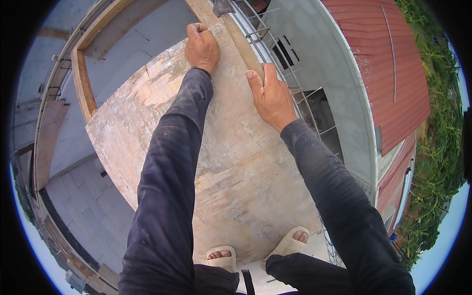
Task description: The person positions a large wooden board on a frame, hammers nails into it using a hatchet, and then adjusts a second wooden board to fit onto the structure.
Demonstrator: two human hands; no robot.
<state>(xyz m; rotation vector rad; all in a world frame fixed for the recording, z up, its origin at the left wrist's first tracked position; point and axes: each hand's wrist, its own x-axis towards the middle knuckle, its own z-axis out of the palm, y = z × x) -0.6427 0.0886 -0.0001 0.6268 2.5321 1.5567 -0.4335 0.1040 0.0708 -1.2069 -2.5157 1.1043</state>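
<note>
My right hand point(276, 98) is wrapped round the wooden handle of a hammer point(242, 46). Its dark head lies at the top of the view, past the far end of the board. My left hand point(202, 50) is closed at the far part of a worn plywood board point(231, 177), its fingers pressed together. What those fingers pinch, if anything, is too small or hidden to make out. The board's face is scuffed, with pale smears and peeled patches. I stand in sandals point(222, 256) at its near end.
A wooden frame point(84, 81) borders the board's far left, with a sunken block-walled space point(88, 196) below. Along the right run bare steel bars point(307, 105) and a drop beside a grey wall point(339, 73). Beyond are a red metal roof point(388, 64) and green plants point(435, 147).
</note>
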